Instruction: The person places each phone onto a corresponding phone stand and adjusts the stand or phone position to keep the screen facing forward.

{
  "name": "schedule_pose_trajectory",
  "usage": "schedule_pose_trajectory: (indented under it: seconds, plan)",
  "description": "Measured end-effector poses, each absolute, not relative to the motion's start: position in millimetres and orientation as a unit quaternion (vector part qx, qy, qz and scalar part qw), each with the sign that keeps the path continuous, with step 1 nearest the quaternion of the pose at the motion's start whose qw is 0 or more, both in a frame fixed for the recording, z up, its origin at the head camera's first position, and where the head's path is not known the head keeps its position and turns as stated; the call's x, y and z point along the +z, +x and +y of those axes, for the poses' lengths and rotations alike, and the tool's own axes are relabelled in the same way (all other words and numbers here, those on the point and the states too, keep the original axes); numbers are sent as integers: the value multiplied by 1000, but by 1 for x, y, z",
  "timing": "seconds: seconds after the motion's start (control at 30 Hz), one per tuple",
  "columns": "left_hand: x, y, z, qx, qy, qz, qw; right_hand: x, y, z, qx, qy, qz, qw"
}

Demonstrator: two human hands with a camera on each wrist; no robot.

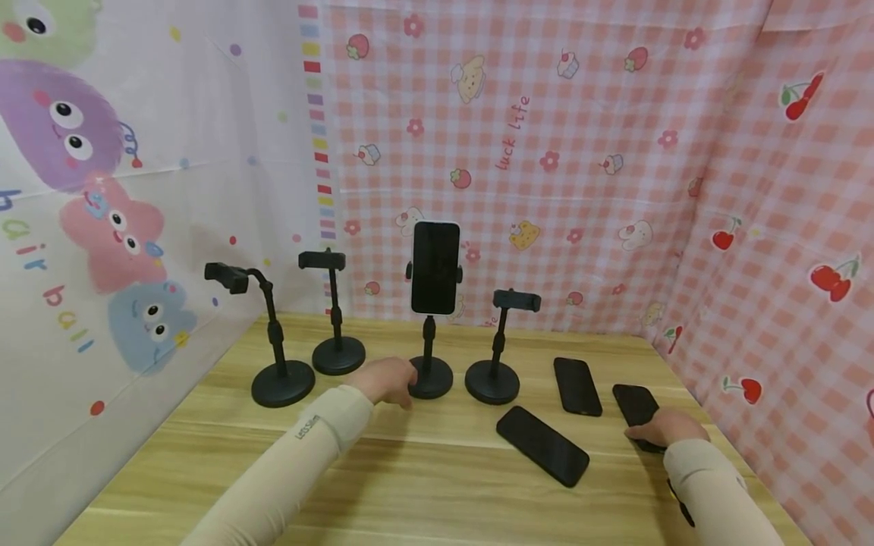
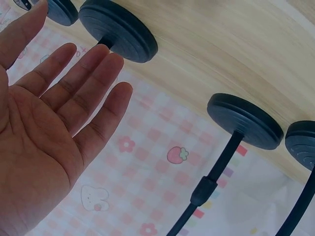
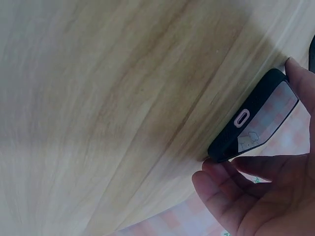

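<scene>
My right hand [image 1: 672, 426] reaches to the far-right smartphone [image 1: 636, 404], which lies face up on the table. In the right wrist view, thumb and fingertips hold this black-cased phone [image 3: 266, 118] by its two long edges, its charging port facing the camera. My left hand [image 1: 388, 379] is by the round black base of the middle phone stand [image 1: 433, 379]; a phone [image 1: 435, 267] sits upright in that stand's clamp. The left wrist view has the left hand [image 2: 54, 113] with fingers extended and nothing in the palm, its fingertips overlapping a stand base [image 2: 120, 32].
Two stands with bare clamps, a gooseneck one [image 1: 283, 383] and a straight one [image 1: 337, 355], are on the left. Another bare stand [image 1: 493, 381] is right of the middle one. Two more phones, one behind [image 1: 577, 387] and one nearer [image 1: 542, 446], lie flat. Patterned cloth [image 1: 587, 98] encloses the table.
</scene>
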State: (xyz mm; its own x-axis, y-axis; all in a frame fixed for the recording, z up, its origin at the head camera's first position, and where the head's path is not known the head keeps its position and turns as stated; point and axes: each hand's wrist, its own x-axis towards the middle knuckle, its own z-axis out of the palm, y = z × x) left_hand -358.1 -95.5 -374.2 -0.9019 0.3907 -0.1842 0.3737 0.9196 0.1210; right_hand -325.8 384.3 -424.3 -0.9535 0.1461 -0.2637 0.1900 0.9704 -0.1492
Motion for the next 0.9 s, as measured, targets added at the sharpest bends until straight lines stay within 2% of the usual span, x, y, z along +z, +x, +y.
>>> schedule_pose_trajectory:
  seconds: [0.9]
  plan:
    - [-374,-353,-91,41,190,976,101,-431,-332,390,-102,83,984,119]
